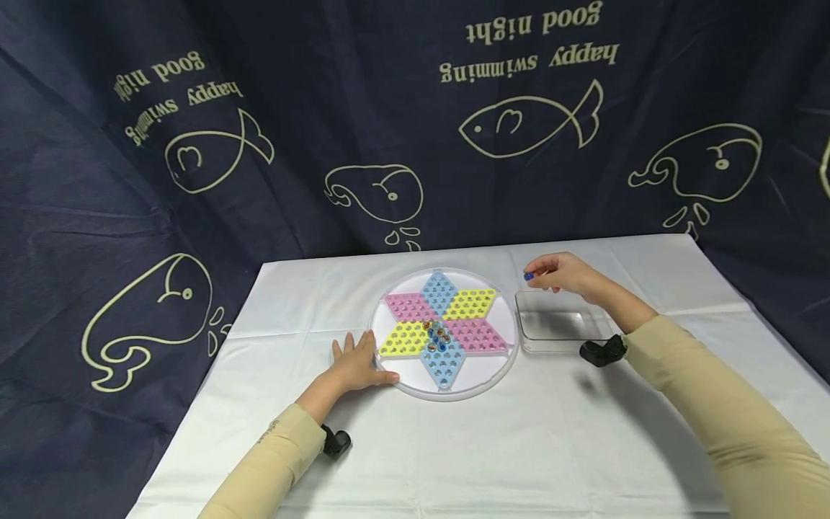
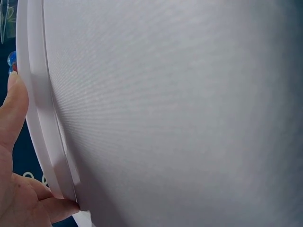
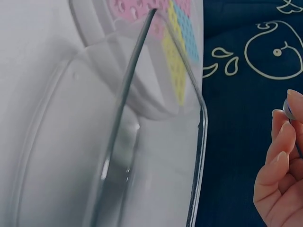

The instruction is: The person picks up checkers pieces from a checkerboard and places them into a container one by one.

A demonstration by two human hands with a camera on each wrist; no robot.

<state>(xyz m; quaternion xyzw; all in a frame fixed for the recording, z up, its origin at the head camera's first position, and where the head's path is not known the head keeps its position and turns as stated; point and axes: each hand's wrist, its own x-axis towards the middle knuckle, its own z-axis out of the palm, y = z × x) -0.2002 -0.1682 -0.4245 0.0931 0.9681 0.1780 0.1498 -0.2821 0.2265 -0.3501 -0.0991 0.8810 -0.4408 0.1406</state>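
Note:
A round white Chinese checkers board point(image 1: 473, 386) with a pink, yellow and blue star lies on the table. My left hand point(image 1: 355, 367) rests at its near left rim with fingers spread; the left wrist view shows the thumb and another finger touching the edge. Several glass marbles point(image 1: 442, 347) sit in holes around the star's middle and the top of the near blue point. Above the far side of a clear plastic box point(image 1: 551, 350), my right hand point(image 1: 565, 275) pinches a blue marble point(image 1: 528, 277) between thumb and fingertips. That marble point(image 3: 287, 109) is partly hidden in the right wrist view.
The clear box stands close to the board's right side on a white tablecloth point(image 1: 493, 454). A dark blue curtain point(image 1: 389, 108) with fish and whale drawings hangs behind the table. Both wrists carry a small black camera point(image 1: 603, 351).

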